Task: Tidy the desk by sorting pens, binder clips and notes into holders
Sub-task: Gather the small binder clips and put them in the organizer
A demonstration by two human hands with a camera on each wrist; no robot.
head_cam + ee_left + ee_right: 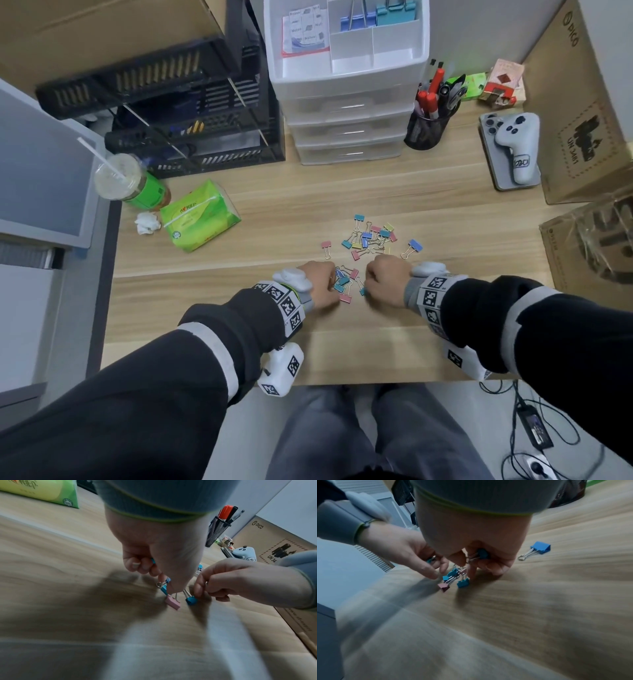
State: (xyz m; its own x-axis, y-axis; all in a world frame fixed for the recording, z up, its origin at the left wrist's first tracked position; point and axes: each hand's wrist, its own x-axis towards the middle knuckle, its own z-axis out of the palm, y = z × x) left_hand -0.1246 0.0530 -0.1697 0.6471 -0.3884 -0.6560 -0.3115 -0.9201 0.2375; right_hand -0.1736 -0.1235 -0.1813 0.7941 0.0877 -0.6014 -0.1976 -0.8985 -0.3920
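Both hands work at the near edge of a scatter of small coloured metal binder clips [371, 238] on the pale wood-grain desk [274, 205]. The left hand [317, 284] has its fingers curled around several clips, teal bodies and wire handles showing between them in the left wrist view. The right hand [385, 281] is curled too, a teal binder clip [482, 554] tucked in its palm while its fingertips [471, 573] reach down to a teal clip on the wood [463, 583]. A pink clip [173, 602] lies just beside that one, between the hands.

Behind the clip pile stands a white plastic drawer unit [346, 113] with larger blue and teal clips in its top tray; right of the unit, a black mesh pen cup [426, 128] holds red and black markers. Farther right, a brown cardboard box [582, 113] reads "PICO" and "UN 3481". Left of the pile lies a green tissue pack [198, 219].
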